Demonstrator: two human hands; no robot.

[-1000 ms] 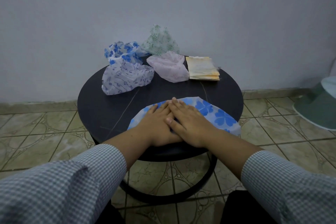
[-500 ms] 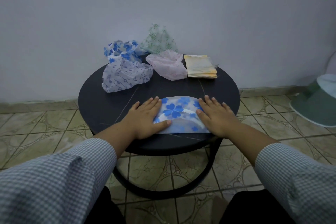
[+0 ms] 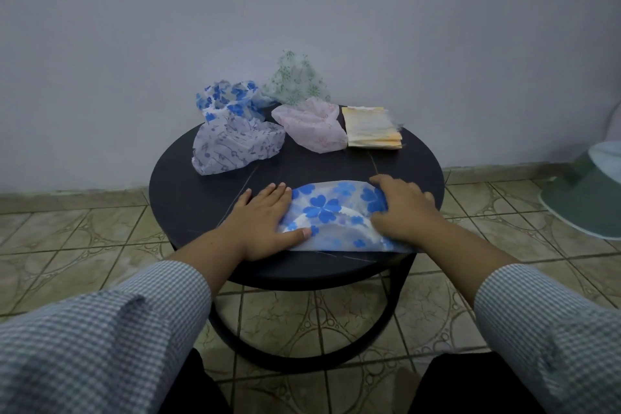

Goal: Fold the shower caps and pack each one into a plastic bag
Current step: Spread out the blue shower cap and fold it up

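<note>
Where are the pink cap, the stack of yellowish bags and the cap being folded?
pink cap [image 3: 311, 126], head view, middle of its crumpled top
yellowish bags [image 3: 371, 128], head view, top sheet
folded cap [image 3: 327, 208], head view, blue flower

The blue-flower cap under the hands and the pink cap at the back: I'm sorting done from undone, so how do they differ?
The blue-flower cap lies pressed flat, a half-round at the near edge of the table; the pink cap sits puffed and crumpled at the far side. The left hand and right hand are on the blue-flower cap; nothing touches the pink cap. Both are thin, see-through and unbagged.
</note>
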